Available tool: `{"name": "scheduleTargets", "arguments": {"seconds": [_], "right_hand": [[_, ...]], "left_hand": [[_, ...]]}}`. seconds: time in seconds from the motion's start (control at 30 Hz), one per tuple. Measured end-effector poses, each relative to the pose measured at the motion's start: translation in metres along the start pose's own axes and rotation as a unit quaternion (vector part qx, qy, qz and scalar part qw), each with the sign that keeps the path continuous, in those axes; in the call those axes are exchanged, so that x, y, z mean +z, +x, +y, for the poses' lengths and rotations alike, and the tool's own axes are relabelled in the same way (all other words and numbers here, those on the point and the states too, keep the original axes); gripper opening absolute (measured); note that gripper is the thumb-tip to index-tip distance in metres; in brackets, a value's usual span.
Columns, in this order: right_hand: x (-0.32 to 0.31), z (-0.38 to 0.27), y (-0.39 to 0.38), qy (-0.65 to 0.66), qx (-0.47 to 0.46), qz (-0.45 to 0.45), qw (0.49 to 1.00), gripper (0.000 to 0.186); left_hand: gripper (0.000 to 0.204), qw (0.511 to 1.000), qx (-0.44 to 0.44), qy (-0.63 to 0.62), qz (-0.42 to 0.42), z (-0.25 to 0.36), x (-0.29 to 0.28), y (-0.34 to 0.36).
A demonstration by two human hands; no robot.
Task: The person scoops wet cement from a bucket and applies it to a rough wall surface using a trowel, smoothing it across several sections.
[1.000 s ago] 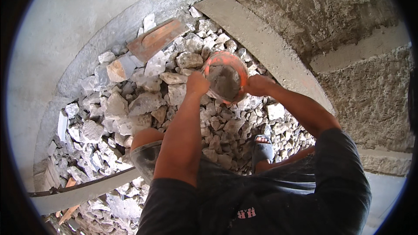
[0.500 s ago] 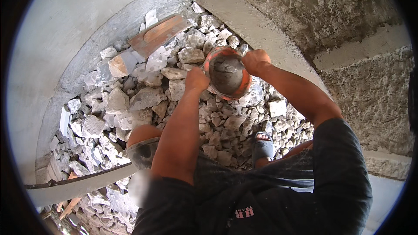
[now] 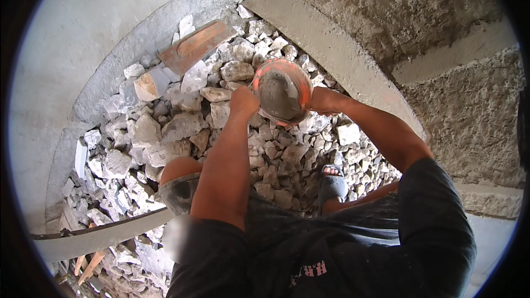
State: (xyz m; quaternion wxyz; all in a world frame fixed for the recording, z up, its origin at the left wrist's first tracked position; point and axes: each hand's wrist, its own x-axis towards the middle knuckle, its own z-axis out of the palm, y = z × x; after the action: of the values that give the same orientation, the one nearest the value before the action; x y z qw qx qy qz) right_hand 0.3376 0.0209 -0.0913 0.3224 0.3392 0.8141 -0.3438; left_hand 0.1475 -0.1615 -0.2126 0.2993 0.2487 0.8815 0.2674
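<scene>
Out in front of me, over the rubble, I hold an orange-red bucket (image 3: 302, 81) with grey wet mortar (image 3: 277, 96) inside. My left hand (image 3: 244, 101) is closed at the bucket's left side. On the opposite side my right hand (image 3: 326, 101) is closed at the rim. Both sets of fingers are partly hidden, so the exact grip cannot be seen. The mortar sits toward the left and near side of the bucket, and the far right inner wall shows.
Broken stones (image 3: 185, 126) cover the ground around my feet. A float with a wooden handle (image 3: 196, 45) lies on them at the far left. A curved wall (image 3: 83, 38) bounds the left; a concrete ledge (image 3: 331, 36) and rough wall (image 3: 475, 116) the right. A curved strip (image 3: 105, 234) crosses at lower left.
The bucket has tipped and shifted slightly left, and the mortar in it has slid toward its left side. My right hand has come lower, nearer to me.
</scene>
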Motion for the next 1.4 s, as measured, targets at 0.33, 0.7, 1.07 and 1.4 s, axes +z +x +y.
{"name": "scheduleTargets", "arguments": {"seconds": [0.33, 0.7, 1.07, 1.4], "right_hand": [[-0.032, -0.015, 0.004, -0.383, -0.028, 0.266, 0.884, 0.032], [-0.030, -0.031, 0.046, -0.496, 0.034, 0.180, 0.848, 0.022], [-0.036, -0.025, 0.046, -0.409, -0.002, -0.102, 0.907, 0.026], [-0.041, 0.006, 0.008, -0.173, -0.039, 0.027, 0.984, 0.037]], "left_hand": [[0.030, 0.998, -0.038, -0.046, -0.021, 0.024, -0.007, -0.005], [0.030, 1.000, -0.007, 0.009, -0.008, 0.030, -0.014, -0.012], [0.032, 0.998, 0.030, -0.013, 0.051, 0.024, -0.008, -0.018], [0.031, 1.000, 0.012, -0.005, 0.018, 0.024, -0.004, -0.010]]}}
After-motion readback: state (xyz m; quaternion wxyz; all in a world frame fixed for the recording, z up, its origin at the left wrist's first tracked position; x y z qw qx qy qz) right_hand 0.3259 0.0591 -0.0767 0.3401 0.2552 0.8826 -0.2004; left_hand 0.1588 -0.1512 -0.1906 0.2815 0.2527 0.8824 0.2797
